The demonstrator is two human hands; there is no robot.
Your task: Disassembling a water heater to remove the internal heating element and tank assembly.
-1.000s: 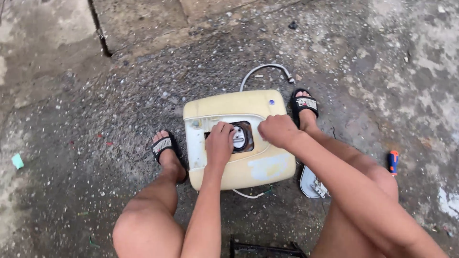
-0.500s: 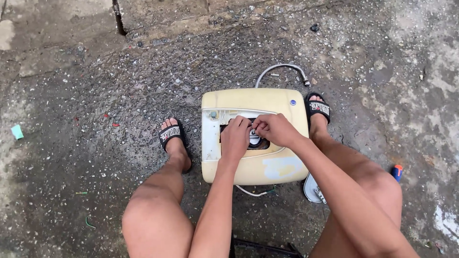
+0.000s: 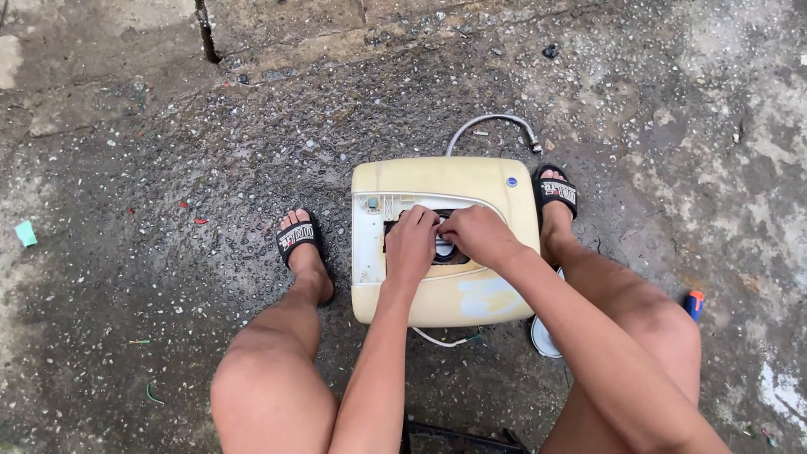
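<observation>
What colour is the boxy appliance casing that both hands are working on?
Pale cream-yellow, on the boxy plastic appliance casing, with a small blue round badge; the head view shows it best.

The person has bare arms and legs and wears black slide sandals (image 3: 300,237) with white lettering on the straps.

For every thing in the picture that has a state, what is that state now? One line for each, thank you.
Yellow casing: lies flat on wet ground, front opening uncovered.
Left hand: fingers in the opening.
Right hand: fingers in the opening, meeting the left hand.
Hose: bent, loose end on the ground.
White wire: slack, trailing from the casing's near edge.
Ground: wet, gritty.
</observation>
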